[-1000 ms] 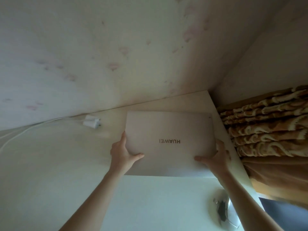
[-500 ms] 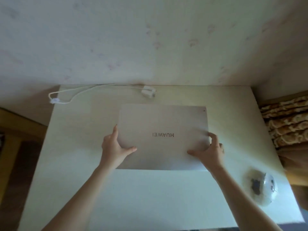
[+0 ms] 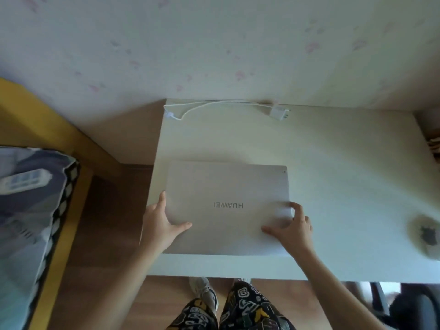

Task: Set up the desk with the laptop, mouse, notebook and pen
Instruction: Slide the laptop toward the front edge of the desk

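Observation:
A closed silver laptop [image 3: 228,186] lies flat on the white desk [image 3: 333,163], near its left front part, with the logo facing away from me. My left hand [image 3: 159,222] grips the laptop's left edge, thumb on the lid. My right hand [image 3: 292,225] holds the right front corner, thumb on top and fingers curled at the edge. A blurred round mouse-like object [image 3: 426,234] sits at the desk's right edge. No notebook or pen is in view.
A white charger with its cable [image 3: 278,113] lies along the desk's back edge by the wall. A yellow-framed bed with bedding [image 3: 31,210] stands to the left. My patterned trousers [image 3: 238,308] and a shoe show below the desk's front edge. A dark chair [image 3: 409,306] is at lower right.
The view has swung down and left; the laptop now sits nearer the desk's front left, still gripped by both hands. The bed, floor and my legs have come into sight.

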